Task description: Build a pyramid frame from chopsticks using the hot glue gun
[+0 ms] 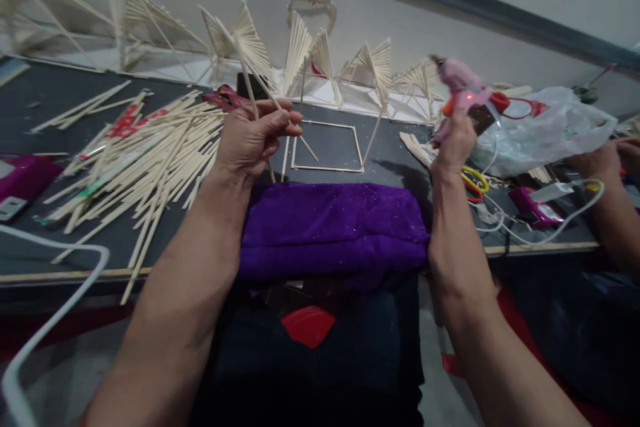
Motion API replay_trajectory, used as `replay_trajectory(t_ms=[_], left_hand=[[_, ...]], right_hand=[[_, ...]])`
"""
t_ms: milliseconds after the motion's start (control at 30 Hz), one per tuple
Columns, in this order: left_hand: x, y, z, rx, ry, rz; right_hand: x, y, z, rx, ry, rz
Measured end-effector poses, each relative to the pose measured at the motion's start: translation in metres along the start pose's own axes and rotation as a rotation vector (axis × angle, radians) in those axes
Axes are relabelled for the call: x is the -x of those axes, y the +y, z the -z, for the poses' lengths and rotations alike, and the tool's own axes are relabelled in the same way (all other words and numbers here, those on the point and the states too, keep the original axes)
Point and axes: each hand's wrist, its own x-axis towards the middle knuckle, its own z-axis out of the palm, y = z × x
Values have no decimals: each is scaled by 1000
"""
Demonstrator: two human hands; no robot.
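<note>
- Pale wooden sticks [250,90] were pinched in the left grip [255,137], thumb against curled fingers, nearly closed; their upper ends fanned apart.
- Fingertip pressure seemed right for wood so slender; squeezing harder could have bowed or slipped it.
- Below and between the hands, a four-sided stick frame [327,169] lay on the dark surface [327,147], with a slanting stick [373,143] rising at its right near corner.
- Whether the held sticks touched that frame could not be told, so a careful eye on their lower ends would have paid off.
- The right grip [456,137] was wrapped around the handle of a pink glue gun [465,83], nozzle up and well apart from the left fingers, a sound way to carry a tip that might be hot.
- A plastic bag [545,133] sat just beside the gun; keeping the nozzle off it seemed wise.
- Loose sticks [165,153] lay heaped at left, where a sleeve or wrist could have disturbed them.
</note>
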Motion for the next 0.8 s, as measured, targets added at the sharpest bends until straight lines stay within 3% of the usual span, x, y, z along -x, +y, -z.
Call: replay_trajectory(t_ms=[33,67,200,367,567,667,800], left_hand=[[-1,1,3,21,13,1],[-2,1,6,36,29,4],[-10,-1,20,45,109,-4],[-18,-6,35,-33,148,-59],[-10,7,29,233,145,10],[-2,18,19,408,189,107],[3,26,11,495,225,164]], right_hand=[[1,-7,4,-118,112,-98],[4,-16,9,-211,137,-124],[27,-64,30,-630,-46,-47],[64,-105,32,-746,-397,-10],[89,-106,20,-698,-694,-19],[93,-102,18,-685,-745,-15],[95,-100,19,-617,-715,13]])
